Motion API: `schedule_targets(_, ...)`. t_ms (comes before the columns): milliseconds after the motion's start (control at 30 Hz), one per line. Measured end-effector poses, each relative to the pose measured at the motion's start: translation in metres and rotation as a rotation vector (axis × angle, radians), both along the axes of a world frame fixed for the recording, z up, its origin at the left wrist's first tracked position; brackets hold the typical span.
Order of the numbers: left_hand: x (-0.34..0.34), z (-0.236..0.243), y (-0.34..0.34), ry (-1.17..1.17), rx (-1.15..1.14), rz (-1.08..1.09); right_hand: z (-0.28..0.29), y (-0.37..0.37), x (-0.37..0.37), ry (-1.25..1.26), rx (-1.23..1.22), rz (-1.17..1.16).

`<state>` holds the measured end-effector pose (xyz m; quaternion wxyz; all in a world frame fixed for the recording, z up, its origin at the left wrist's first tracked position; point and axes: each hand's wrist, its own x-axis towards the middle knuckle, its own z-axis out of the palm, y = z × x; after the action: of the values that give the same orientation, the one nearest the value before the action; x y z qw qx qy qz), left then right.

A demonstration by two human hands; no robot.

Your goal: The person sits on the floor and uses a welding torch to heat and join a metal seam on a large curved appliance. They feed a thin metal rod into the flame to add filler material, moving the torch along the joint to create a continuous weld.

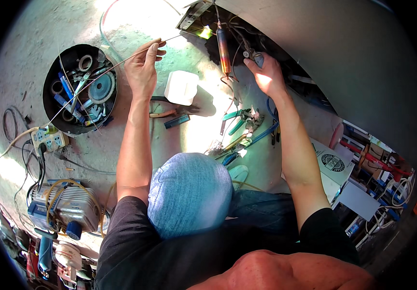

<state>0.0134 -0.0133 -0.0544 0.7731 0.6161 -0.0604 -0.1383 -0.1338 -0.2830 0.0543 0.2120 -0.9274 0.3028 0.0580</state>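
My left hand (143, 67) is closed on a long thin metal rod (126, 60). One end reaches toward a bright yellow-green spot (205, 32) in the appliance's opening; the other slants back over a round black bin (46, 96). My right hand (268, 75) wraps around the grey handle of a torch (257, 59) at the opening's edge. Between my hands, a copper filter drier (223, 50) stands on thin tubing, its surface heat-coloured. Below it, a white plastic container (181, 88) rests on the floor. Whether the rod touches any pipe is hard to tell.
Pliers with green handles (235, 116) and other hand tools lie before me. Blue tape, rolls and a toothed wheel (101, 88) fill the bin. At left are a power strip (51, 138) and a pump (66, 205). A large grey panel (353, 53) rises at right.
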Motion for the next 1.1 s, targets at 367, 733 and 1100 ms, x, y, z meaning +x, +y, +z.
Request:
schedule_targets(367,-0.0003,0.0019,0.0011,0.007,-0.008,0.009,0.0014,0.0014,0.0008,-0.004,0.022,-0.006)
schedule_targets(733,-0.0019,-0.001,0.0031,0.008,0.004,0.013,0.0018,0.0041,0.0014,-0.018,0.005,0.007)
schedule_targets(1100,-0.002,0.0032,0.0036,0.01,0.005,0.008,0.0032,0.0061,0.0042,0.003,0.016,-0.019)
